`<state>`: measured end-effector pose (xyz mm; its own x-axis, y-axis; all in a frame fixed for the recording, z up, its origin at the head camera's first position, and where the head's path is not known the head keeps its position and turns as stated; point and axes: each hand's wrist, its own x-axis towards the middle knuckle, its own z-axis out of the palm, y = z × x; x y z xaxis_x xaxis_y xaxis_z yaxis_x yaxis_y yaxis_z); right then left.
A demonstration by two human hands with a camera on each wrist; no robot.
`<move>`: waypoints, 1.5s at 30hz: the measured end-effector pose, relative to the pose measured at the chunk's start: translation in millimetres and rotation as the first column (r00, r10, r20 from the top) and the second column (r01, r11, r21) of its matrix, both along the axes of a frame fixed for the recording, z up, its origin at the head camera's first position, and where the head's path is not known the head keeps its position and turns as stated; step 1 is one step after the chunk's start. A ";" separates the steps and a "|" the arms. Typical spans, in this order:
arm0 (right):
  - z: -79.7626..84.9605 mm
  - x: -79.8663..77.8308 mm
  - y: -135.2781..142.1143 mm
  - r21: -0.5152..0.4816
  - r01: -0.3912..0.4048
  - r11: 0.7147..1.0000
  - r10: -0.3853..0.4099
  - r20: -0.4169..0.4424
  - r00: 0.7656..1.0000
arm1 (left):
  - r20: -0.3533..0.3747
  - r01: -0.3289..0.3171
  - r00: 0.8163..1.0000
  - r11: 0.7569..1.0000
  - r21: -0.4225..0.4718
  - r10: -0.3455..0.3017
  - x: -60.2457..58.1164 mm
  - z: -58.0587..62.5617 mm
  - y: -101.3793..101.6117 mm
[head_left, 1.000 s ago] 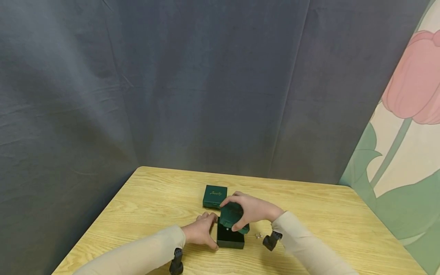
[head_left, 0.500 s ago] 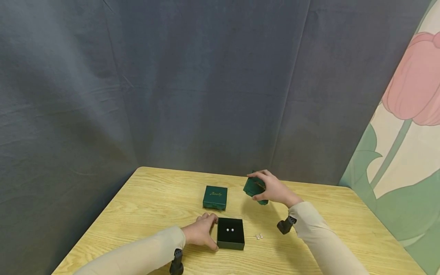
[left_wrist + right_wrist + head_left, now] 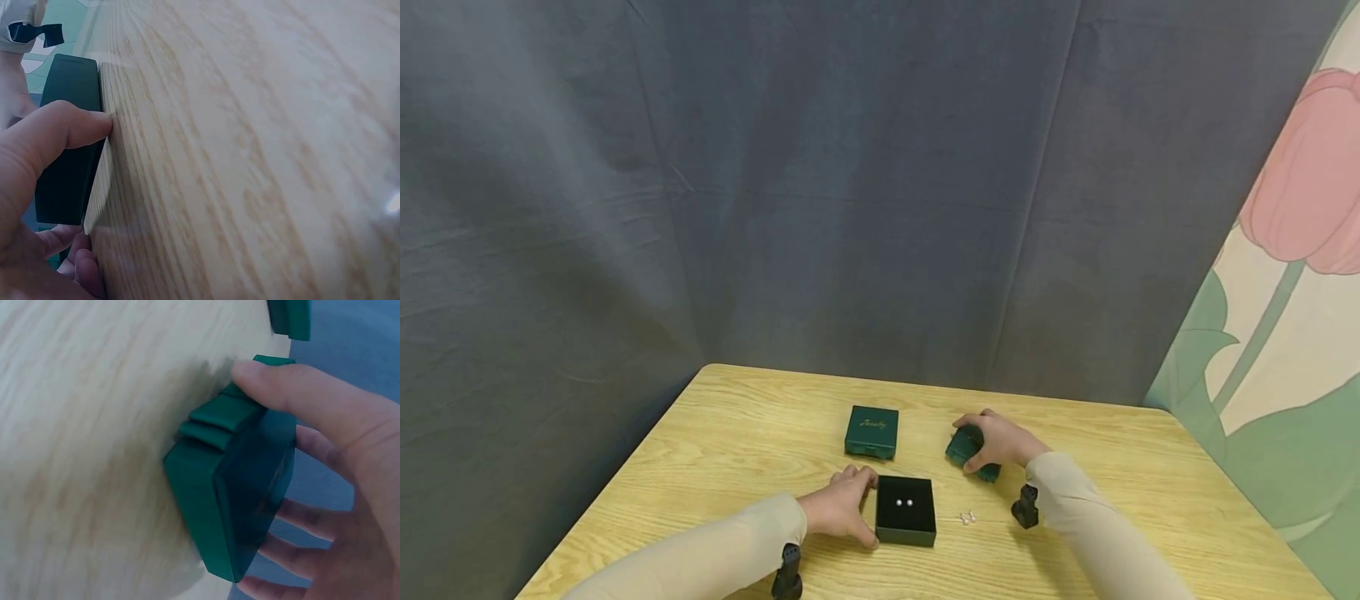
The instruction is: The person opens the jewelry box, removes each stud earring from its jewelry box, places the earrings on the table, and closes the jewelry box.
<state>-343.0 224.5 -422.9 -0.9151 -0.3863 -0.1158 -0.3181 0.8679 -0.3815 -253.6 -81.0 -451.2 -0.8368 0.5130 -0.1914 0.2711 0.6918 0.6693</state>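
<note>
With the left hand (image 3: 841,504), braces the lidless box (image 3: 906,535) from beside it, setting the thumb at the near corner and curling the fingers about the far one, probably to prevent sliding on the table (image 3: 760,433). On the dark insert (image 3: 904,490), just right of that hand, a pair of pearl-like studs (image 3: 910,502), seated side by side, presumably to keep them together. With the right hand (image 3: 1000,440), pinches what looks like a green lid (image 3: 231,469) from above, between the thumb, near the bow (image 3: 215,419), and the fingers spread along the opposite side; turns the lettered face toward the palm, likely to leave the underside free. Holds it tilted and low beneath that hand; cannot tell whether touching the wood. Between both hands, just right of the lidless box, some loose pearl-like pieces (image 3: 966,522), lying apart from either hand, perhaps for being easy to find and reach. Beyond the left hand and slightly to its right, a second green box (image 3: 871,431), lettering upward, untouched, apparently out of the way of both hands.
</note>
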 end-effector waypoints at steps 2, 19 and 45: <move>-1.4 -0.1 0.9 -0.007 -0.001 1.000 0.001 0.017 1.000 | -0.002 -0.001 1.000 1.000 -0.001 0.001 0.6 0.9 0.4; -2.1 0.4 5.3 -0.069 -0.072 0.995 0.075 0.043 0.996 | -0.008 -0.006 1.000 1.000 -0.007 0.006 0.6 1.9 1.8; 15.2 73.6 -62.7 -0.363 -0.216 0.906 0.227 -0.011 0.974 | -0.020 0.004 1.000 1.000 -0.025 -0.004 1.5 3.9 0.0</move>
